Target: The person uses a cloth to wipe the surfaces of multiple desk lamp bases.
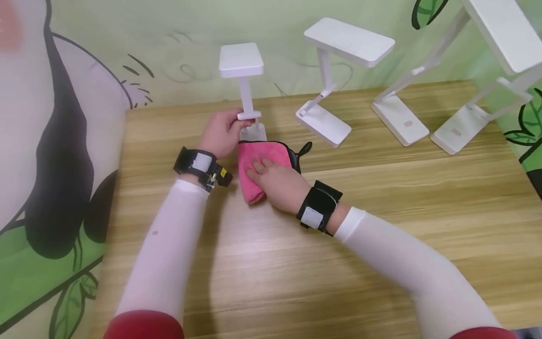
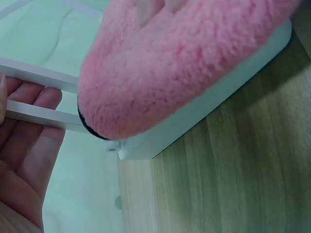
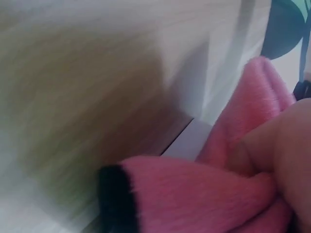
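A white folding desk lamp (image 1: 241, 59) stands at the left of the row, its head raised. My left hand (image 1: 220, 134) grips the lamp's thin two-bar arm (image 2: 43, 119), fingers behind the bars in the left wrist view. Over the lamp's white base (image 2: 194, 116) lies a fluffy pink cloth (image 1: 256, 160) with black edging and a black loop. My right hand (image 1: 283, 186) holds the cloth against the top of the base, its fingertips sunk into the pile. Folds of the cloth bunch around the fingers in the right wrist view. Most of the base is hidden under the cloth.
Three more white folding lamps stand to the right: a near one (image 1: 326, 125), a taller one (image 1: 400, 120) and one at the far right (image 1: 461, 129). A wall with painted cartoon figures (image 1: 169, 56) borders the wooden table (image 1: 271, 263) at the back and left.
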The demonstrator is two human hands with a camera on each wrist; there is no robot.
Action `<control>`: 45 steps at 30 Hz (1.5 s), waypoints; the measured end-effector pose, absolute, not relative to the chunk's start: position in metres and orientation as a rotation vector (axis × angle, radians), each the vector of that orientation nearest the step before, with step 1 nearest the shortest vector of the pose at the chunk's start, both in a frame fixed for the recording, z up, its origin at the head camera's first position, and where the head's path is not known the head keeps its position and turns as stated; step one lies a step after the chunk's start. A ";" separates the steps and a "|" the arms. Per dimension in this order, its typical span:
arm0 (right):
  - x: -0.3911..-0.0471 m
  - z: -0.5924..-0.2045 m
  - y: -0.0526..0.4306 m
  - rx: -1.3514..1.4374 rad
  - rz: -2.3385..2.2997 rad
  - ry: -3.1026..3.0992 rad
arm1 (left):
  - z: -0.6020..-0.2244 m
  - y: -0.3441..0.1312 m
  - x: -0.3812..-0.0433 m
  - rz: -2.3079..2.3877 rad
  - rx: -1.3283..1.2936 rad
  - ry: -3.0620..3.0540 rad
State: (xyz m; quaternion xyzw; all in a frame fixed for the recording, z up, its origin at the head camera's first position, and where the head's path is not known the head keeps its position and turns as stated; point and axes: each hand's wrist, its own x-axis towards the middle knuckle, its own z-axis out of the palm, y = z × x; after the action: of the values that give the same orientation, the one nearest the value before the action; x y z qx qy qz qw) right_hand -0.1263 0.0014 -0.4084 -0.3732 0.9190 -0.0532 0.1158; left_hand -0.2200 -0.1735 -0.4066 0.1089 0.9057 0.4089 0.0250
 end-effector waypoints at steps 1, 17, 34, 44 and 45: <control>-0.127 -0.409 0.002 -1.095 -0.158 2.693 | -0.406 -0.173 -0.220 1.263 0.348 2.807; -0.172 -0.423 -0.010 -1.218 -0.262 2.798 | -0.405 -0.175 -0.220 1.264 0.298 2.771; -0.123 -0.412 0.005 -1.090 -0.246 2.715 | -0.404 -0.175 -0.220 1.244 0.306 2.801; -0.170 -0.421 -0.013 -1.112 -0.231 2.868 | -0.405 -0.174 -0.220 1.236 0.313 2.815; -0.171 -0.422 -0.014 -1.119 -0.228 2.875 | -0.406 -0.174 -0.220 1.239 0.312 2.813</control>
State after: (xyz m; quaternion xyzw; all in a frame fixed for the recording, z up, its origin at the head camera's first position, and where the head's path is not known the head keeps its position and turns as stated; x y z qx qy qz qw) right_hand -0.1714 -0.0137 -0.4215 -0.3616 0.9291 -0.0736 0.0240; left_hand -0.2196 -0.1739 -0.4057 0.1009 0.9103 0.4007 0.0259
